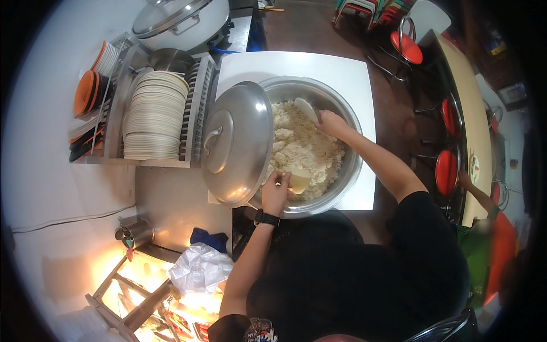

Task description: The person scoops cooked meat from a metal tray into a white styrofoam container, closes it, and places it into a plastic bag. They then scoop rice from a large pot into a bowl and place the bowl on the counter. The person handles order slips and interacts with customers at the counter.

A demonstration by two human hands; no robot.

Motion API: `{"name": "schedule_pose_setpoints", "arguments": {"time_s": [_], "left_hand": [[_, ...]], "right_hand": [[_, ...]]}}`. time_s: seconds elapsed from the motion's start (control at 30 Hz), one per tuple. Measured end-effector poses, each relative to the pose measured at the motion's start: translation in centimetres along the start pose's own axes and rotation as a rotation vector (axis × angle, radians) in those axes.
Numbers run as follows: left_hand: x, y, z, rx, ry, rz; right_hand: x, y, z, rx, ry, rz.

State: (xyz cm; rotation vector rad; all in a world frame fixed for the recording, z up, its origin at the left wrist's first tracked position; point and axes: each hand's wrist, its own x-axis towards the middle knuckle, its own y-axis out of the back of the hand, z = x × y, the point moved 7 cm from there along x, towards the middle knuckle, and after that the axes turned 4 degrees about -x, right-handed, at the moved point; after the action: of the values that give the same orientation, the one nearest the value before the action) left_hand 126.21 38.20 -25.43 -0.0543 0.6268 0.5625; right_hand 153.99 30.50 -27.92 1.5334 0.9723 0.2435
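A wide metal pot (352,171) stands on a white tabletop (295,64), and cooked rice (305,147) fills much of it. My right hand (332,124) grips a pale rice paddle (305,109) by its lower end, over the far side of the rice. At the near left of the pot, my left hand (277,190) holds a small yellowish cup or bowl (300,179) above the rice. A domed metal lid (239,145) leans tilted over the pot's left side, its handle facing left, close to my left hand.
Stacked plates (156,115) stand in a metal dish rack (196,111) at left, with a large lidded cooker (183,25) beyond. A plastic bag (201,267) lies near a brightly lit food case (141,290). Red stools (446,173) line a counter (470,107) at right, where another person (491,252) reaches.
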Motion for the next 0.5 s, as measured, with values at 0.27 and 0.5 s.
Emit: {"name": "schedule_pose_setpoints", "arguments": {"time_s": [0.27, 0.5], "left_hand": [[3.4, -2.3, -5.2, 0.148, -0.021, -0.145], [6.9, -3.8, -5.9, -0.476, 0.13, 0.01]], "right_hand": [[-3.8, 1.9, -3.0, -0.195, -0.038, -0.025], [-9.2, -2.9, -7.9, -0.171, 0.049, 0.116]]}}
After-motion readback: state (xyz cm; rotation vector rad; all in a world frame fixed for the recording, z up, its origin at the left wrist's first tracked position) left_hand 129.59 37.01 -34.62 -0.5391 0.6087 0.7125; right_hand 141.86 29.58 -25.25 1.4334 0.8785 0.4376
